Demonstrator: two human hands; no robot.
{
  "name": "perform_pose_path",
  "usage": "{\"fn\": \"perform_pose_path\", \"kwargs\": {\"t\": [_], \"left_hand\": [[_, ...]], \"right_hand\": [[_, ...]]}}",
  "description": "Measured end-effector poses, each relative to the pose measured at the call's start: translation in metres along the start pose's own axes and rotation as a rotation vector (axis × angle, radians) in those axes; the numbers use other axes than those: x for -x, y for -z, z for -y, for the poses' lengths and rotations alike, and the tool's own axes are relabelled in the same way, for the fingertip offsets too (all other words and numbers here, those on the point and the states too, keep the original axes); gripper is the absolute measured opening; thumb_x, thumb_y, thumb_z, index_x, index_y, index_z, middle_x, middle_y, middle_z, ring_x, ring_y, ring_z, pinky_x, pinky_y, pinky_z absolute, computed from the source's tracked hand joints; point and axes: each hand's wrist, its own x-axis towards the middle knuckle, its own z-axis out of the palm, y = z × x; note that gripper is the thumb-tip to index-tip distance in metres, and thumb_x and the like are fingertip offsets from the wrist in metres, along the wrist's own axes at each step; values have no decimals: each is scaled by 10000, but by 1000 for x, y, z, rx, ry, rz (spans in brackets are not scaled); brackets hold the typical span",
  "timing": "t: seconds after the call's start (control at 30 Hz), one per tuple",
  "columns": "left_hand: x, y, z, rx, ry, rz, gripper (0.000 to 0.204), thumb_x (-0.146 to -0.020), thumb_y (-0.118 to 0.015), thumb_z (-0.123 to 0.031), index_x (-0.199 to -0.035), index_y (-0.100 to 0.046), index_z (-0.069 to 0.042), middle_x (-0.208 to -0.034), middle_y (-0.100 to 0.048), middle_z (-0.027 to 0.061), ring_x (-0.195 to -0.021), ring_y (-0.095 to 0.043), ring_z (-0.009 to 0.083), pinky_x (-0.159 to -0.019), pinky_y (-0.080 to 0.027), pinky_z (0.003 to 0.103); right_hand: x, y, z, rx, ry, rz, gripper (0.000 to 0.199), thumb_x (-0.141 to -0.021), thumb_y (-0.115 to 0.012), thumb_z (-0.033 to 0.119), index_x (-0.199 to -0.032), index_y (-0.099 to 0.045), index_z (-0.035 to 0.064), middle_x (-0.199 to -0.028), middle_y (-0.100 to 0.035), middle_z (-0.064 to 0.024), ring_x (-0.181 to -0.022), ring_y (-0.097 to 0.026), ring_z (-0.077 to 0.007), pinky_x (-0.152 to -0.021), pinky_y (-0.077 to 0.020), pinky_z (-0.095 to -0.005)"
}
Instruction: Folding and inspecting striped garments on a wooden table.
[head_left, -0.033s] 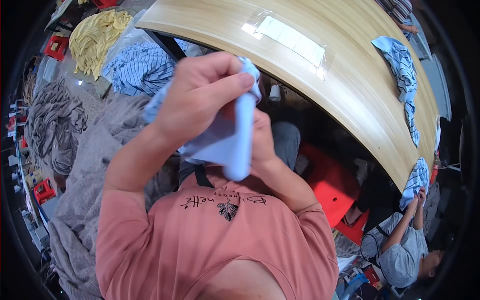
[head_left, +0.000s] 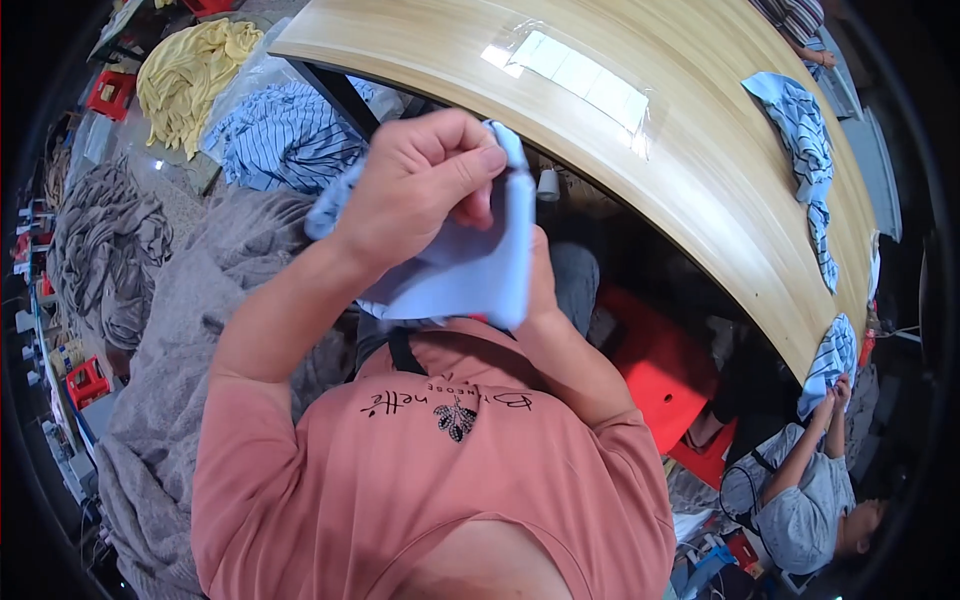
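Note:
A piece of light-blue cloth hangs in front of my chest, beside the table's near edge. My left hand is closed in a pinch at its upper part, thumb pressed against the curled fingers. Some of the cloth bunches out behind that wrist, and a folded edge runs down on the right. My right hand is lower, behind this right edge. The cloth covers its fingers, so its grip does not show.
A wood-grain table stretches ahead and right, with clear-taped white paper and a blue striped garment on it. Grey fabric, striped cloth and yellow cloth lie left. Another person handles striped cloth at right.
My left hand has shifted slightly right and down. The cloth's folded right edge has swung right and up, and it now covers more of my right hand.

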Motion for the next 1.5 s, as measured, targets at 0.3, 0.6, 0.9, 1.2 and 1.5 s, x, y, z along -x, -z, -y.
{"fn": "perform_pose_path", "kwargs": {"t": [0.3,0.6,0.9,1.2,1.5], "left_hand": [[58,75,196,-769,69,-70,298,-717,-626,-120,-974,-532,0,-905,-574,124,-847,-567,229,-719,-435,321],[80,102,231,-1326,-352,-112,160,-697,-627,-157,-786,-553,-46,-713,-505,109,-684,-524,288,-593,-407,380],[60,89,189,-1140,139,-66,166,-746,-621,-175,-685,-561,-33,-647,-574,125,-583,-543,319,-531,-415,404],[103,63,180,-1097,-274,-105,253,-624,-703,-129,-779,-530,-28,-725,-522,113,-651,-526,270,-580,-417,339],[105,70,192,-1061,-337,-103,162,-715,-589,-39,-865,-584,23,-850,-565,162,-784,-525,330,-680,-392,394]], "right_hand": [[9,65,-34,-323,259,-225,337,-901,-451,256,-1169,-472,52,-1115,-533,-70,-1027,-527,-184,-883,-441,-317],[22,82,-55,-534,68,-337,402,-911,-425,314,-1202,-433,36,-1170,-507,-125,-1057,-524,-284,-928,-416,-397],[89,164,-96,128,221,-1106,207,-814,-531,12,-1020,-515,-5,-841,-579,-59,-700,-562,-144,-634,-471,-247],[20,53,-46,1794,582,-192,394,-573,-740,174,-914,-577,64,-836,-547,-108,-819,-529,-317,-751,-417,-420],[35,124,-60,1903,527,-607,122,-635,-596,119,-647,-479,91,-656,-523,-80,-597,-526,-233,-516,-409,-373]]}}
